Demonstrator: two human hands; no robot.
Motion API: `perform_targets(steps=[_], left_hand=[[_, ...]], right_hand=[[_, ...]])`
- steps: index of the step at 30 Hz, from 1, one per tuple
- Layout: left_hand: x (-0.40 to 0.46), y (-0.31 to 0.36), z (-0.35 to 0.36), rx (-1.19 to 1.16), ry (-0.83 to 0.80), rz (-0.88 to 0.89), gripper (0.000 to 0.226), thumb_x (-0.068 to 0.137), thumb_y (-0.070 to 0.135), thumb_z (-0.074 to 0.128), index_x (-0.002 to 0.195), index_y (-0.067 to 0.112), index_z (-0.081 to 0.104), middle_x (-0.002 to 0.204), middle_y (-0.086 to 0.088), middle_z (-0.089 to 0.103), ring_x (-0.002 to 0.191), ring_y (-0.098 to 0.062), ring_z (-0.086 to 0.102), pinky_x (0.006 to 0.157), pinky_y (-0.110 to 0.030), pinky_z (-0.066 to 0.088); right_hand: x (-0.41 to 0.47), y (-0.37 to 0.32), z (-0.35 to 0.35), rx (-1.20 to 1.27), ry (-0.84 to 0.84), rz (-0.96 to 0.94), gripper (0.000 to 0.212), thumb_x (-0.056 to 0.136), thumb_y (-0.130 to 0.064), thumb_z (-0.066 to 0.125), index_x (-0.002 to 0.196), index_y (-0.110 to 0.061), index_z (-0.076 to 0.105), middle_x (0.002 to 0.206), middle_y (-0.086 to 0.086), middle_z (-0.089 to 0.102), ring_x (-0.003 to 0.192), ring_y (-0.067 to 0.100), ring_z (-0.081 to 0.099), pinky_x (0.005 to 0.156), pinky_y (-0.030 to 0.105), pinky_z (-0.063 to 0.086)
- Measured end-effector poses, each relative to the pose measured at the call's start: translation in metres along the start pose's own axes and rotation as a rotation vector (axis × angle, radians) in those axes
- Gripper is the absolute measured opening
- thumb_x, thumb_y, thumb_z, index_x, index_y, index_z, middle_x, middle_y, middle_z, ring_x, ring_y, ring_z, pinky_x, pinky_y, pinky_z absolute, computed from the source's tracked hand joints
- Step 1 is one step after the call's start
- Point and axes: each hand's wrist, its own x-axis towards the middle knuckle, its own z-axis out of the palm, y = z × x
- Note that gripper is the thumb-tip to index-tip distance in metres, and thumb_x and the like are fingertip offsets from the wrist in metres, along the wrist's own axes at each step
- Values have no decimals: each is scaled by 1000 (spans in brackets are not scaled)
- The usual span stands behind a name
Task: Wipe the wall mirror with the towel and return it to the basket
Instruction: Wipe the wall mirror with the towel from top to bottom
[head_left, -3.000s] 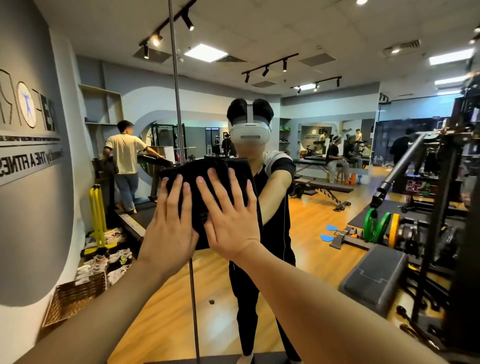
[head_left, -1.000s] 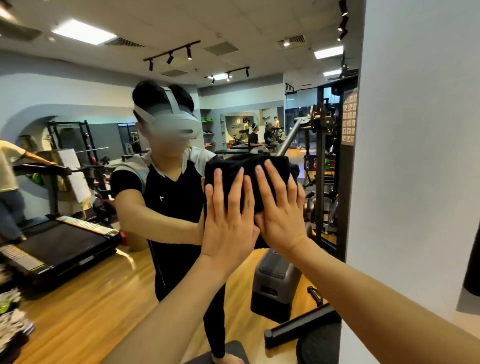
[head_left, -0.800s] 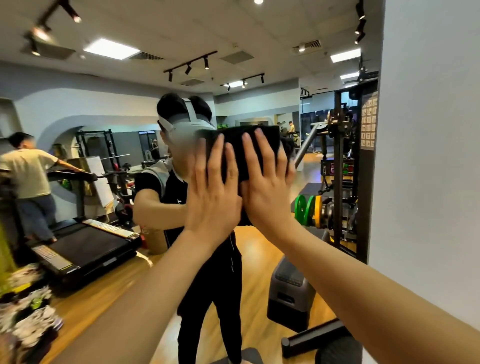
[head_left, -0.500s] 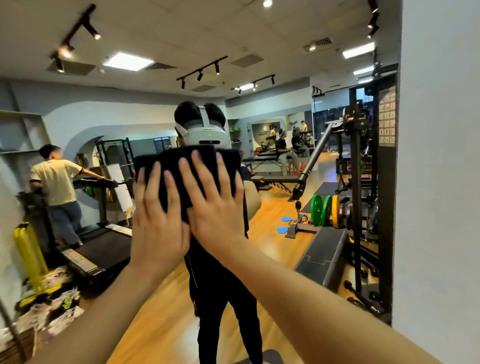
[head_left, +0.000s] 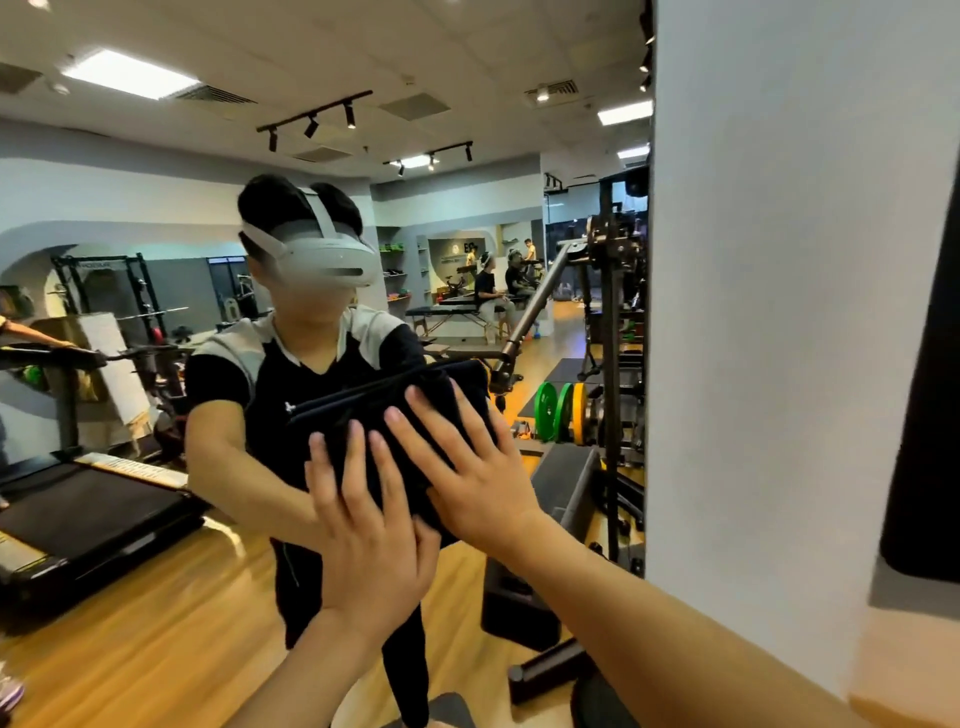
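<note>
A folded black towel (head_left: 395, 410) lies flat against the wall mirror (head_left: 156, 260), at chest height of my reflection. My left hand (head_left: 371, 535) presses its lower part with straight, spread fingers. My right hand (head_left: 467, 473) presses the towel's right side, fingers straight and fanned out. Both palms are flat on the cloth. The mirror fills the left two thirds of the view and ends at a white wall. No basket is in view.
A white wall (head_left: 779, 312) borders the mirror on the right, with a dark object (head_left: 930, 415) at the far right edge. The mirror reflects a treadmill (head_left: 88, 509), a weight rack with green and yellow plates (head_left: 561, 413), benches and seated people.
Both hands have slid the towel down and to the right, from head height of the reflection to chest height. The view has turned right, so more of the white wall shows.
</note>
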Motion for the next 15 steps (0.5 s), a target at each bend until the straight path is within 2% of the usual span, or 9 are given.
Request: perform_targets(steps=[3,6,9,15], left_hand=[[17,44,28,-16,-17,36,82,85,21,55,153,-12,23,161,-31,12,150,-58,6,121,-69,15],[36,92,53,-32,-55,49,87,83,23,60,155,-9,22,163,-28,11,151,-56,5,124,-64,9],[56,138,78,-36,-93,49,89,82,27,61,155,-7,24,163,-28,14,151,-56,6,124,-63,10],[84,202,111,-50,-170,30,87,90,37,47,158,-5,14,164,-27,11,151,-55,0,124,-64,11]], right_hand=[[-20,51,-11,-38,-11,25,58,100,-38,59,154,-20,46,162,6,38,151,35,32,115,53,37],[-40,104,-22,-86,-27,44,68,97,-36,65,156,-20,37,164,8,32,151,36,32,115,53,37],[-54,159,-33,-122,-49,44,72,96,-35,68,157,-18,34,165,10,30,151,38,31,116,53,36],[-75,224,-50,-139,-134,72,64,103,-37,54,156,-12,29,164,17,23,149,45,31,118,52,35]])
